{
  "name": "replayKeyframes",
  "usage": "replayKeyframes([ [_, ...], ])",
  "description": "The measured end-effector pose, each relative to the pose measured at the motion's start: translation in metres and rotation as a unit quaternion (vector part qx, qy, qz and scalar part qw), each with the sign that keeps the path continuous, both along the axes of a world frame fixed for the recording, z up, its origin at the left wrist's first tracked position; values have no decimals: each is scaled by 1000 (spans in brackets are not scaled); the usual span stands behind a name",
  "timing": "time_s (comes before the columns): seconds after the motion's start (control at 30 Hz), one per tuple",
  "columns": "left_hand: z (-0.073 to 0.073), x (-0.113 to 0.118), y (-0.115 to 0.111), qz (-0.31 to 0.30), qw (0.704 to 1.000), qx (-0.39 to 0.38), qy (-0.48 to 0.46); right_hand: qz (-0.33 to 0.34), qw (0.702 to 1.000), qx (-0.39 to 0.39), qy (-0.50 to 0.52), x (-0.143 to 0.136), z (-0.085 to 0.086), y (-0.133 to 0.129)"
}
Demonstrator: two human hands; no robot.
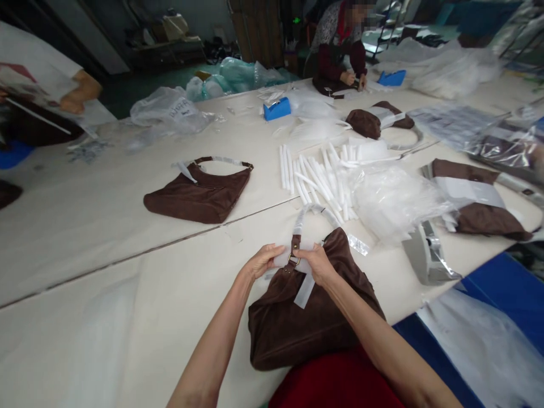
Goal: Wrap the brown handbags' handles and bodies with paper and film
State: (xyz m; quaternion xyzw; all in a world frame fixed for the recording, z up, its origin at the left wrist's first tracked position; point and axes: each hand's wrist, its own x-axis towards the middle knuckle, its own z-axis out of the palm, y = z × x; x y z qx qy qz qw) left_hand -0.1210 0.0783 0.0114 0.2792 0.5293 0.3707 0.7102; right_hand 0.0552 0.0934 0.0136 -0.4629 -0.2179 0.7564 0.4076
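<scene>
A brown handbag (310,328) lies at the table's near edge, its strap wrapped in clear film and looping away from me. At the strap's gold ring, a translucent white sheet (283,258) passes behind the strap end. My left hand (264,260) pinches the sheet's left side between thumb and fingers. My right hand (317,262) is closed on the sheet's right side, its thumb by the ring. A whitish strip (305,291) hangs over the bag's front just below my right hand.
Another brown bag (199,195) lies left of centre. White rolls (317,175) and clear plastic bags (395,198) sit beyond my hands. A tape dispenser (429,255) and a wrapped bag (476,198) are on the right. People work at the far side and left.
</scene>
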Motion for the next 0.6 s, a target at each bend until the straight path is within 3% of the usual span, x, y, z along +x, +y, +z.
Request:
replayKeyframes([
  [0.1, -4, 5, 11, -35, 999, 16, -19, -20, 999, 7, -27, -7, 2, 1],
  [0.27, -3, 7, 22, -35, 998, 56, -24, -35, 996, 41, -66, -10, 11, 0],
  [0.47, 3, 0, 30, -27, 996, 80, 18, -57, 995, -9, 76, 10, 7, -21],
  [0.6, 7, 2, 29, -22, 994, 93, 59, -88, 988, -20, 125, 4, -4, -36],
])
